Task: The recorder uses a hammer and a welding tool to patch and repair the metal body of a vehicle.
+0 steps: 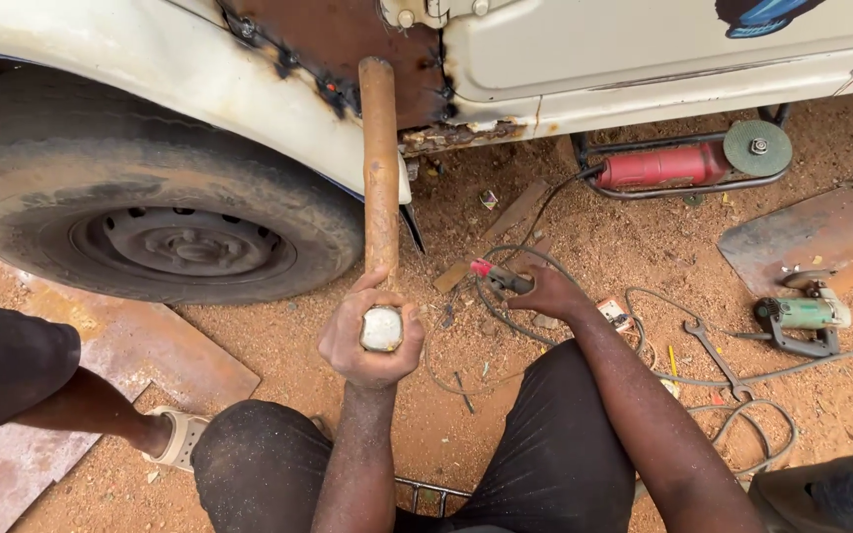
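Note:
My left hand point(372, 341) is shut around a thick wooden handle point(380, 168) with a pale metal end at my fist. The handle points away from me, and its far tip is up at the rusty welded patch point(348, 39) on the white vehicle body. My right hand point(548, 293) reaches down to the sandy ground. Its fingers are on a dark clamp-like tool with a red tip point(494, 273), which lies among grey cables. I squat with both knees in dark shorts below the hands.
A worn tyre point(150, 212) fills the left. A red angle grinder point(683, 163) lies under the sill, with a green grinder point(804, 316) and pliers point(718, 357) at the right. Rusty sheets point(101, 365) lie on the sand. A leg in a pale sandal point(175, 437) stands at the left.

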